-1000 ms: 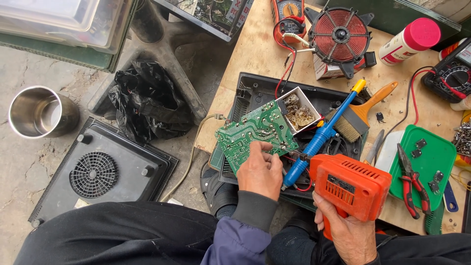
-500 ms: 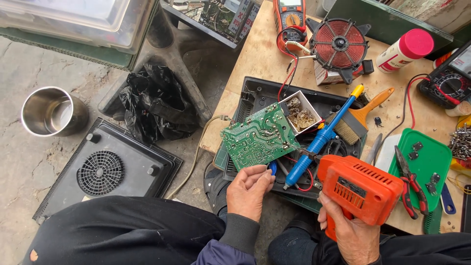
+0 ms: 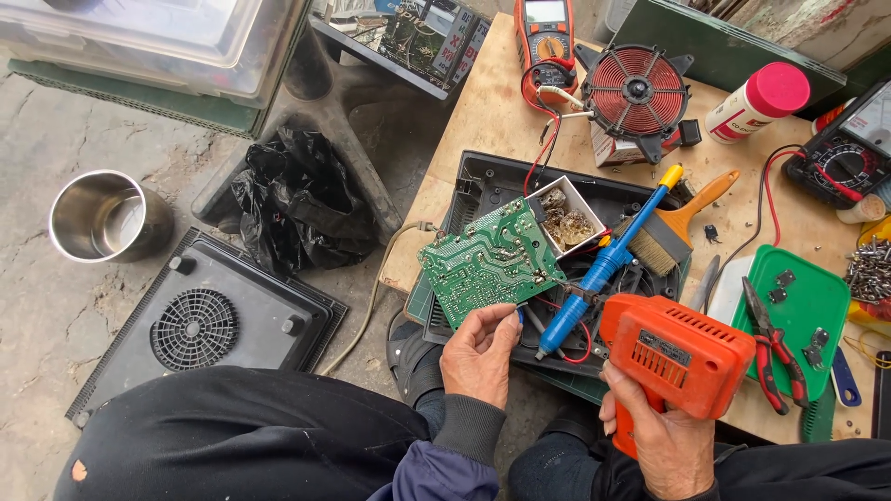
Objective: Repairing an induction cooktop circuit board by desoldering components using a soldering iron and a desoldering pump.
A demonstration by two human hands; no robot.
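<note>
My left hand [image 3: 478, 353] pinches the near edge of a green circuit board [image 3: 487, 260], which lies tilted over the open black appliance housing [image 3: 473, 186] on the wooden table. My right hand [image 3: 654, 436] grips the handle of an orange gun-shaped power tool [image 3: 682, 353], whose nose points left toward the board. A blue solder sucker with a yellow cap [image 3: 603, 269] lies across the housing between both hands. A small white box of scrap bits [image 3: 568, 215] sits just past the board.
A brush [image 3: 677, 227], red coil [image 3: 639, 91], two multimeters [image 3: 548, 32] [image 3: 849, 153], a pink-capped bottle [image 3: 756, 102] and a green tray with red pliers [image 3: 789, 315] crowd the table. On the ground lie a black vented cover [image 3: 200, 325], steel pot [image 3: 102, 218] and black bag [image 3: 302, 199].
My left hand slid down from the board's middle to its near edge. The camera view shifted slightly; the orange tool stayed in my right hand.
</note>
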